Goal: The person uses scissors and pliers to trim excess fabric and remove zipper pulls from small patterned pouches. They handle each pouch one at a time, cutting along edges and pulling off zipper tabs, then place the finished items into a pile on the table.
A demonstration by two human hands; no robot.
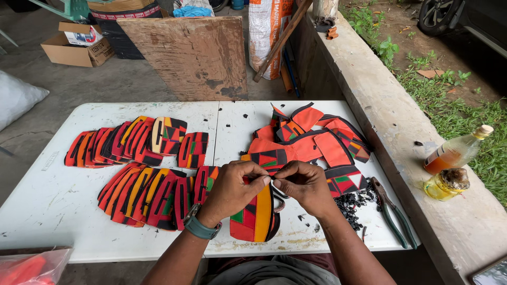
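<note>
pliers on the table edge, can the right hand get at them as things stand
Probably yes, once it lets go. The pliers lie flat and uncovered just right of the right hand, with only small black bits between. That hand and the left hand are both pinching the patterned fabric piece.

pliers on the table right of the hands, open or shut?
Shut. The green-handled pliers lie flat by the table's right edge; nose tips meet, handles slightly spread.

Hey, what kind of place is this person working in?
Likely a makeshift outdoor craft workspace: a white folding table on bare concrete, rows of orange patterned fabric pieces, pliers, and a low concrete wall beside grass.
</note>
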